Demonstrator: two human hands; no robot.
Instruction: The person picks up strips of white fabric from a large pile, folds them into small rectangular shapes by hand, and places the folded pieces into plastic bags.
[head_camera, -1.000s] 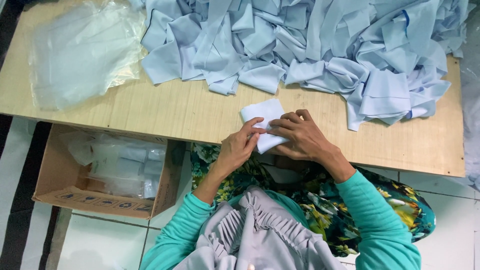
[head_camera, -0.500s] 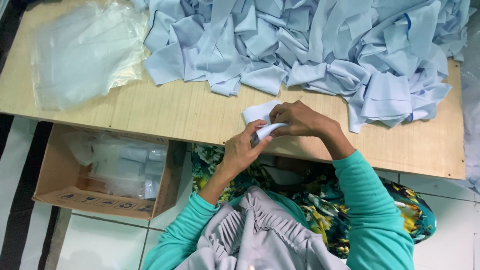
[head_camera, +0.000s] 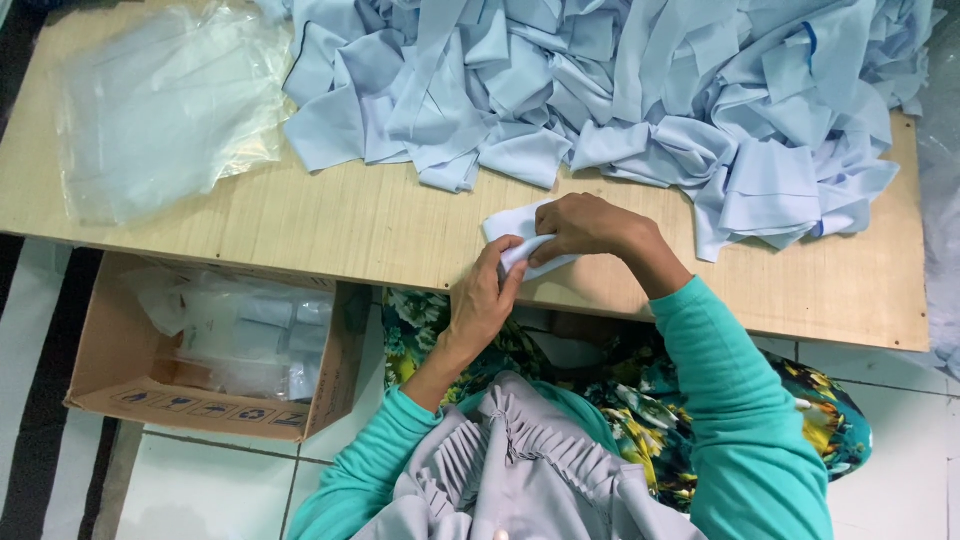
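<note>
A small folded piece of pale blue cloth (head_camera: 512, 232) lies near the front edge of the wooden table (head_camera: 350, 230). My right hand (head_camera: 585, 225) rests on top of it, fingers curled and pressing it down. My left hand (head_camera: 485, 295) comes up from below the table edge and pinches the cloth's near corner between thumb and fingers. Both arms wear teal sleeves. A large heap of pale blue cloth pieces (head_camera: 620, 90) covers the far half of the table, just beyond my hands.
A stack of clear plastic bags (head_camera: 160, 110) lies at the table's left end. Below the table on the left stands an open cardboard box (head_camera: 110, 380) with bagged cloth pieces inside. White tiled floor shows to the left and right.
Both hands have shifted slightly on the folded cloth: the right hand has moved up onto it, and the left hand has taken hold of its near corner.
</note>
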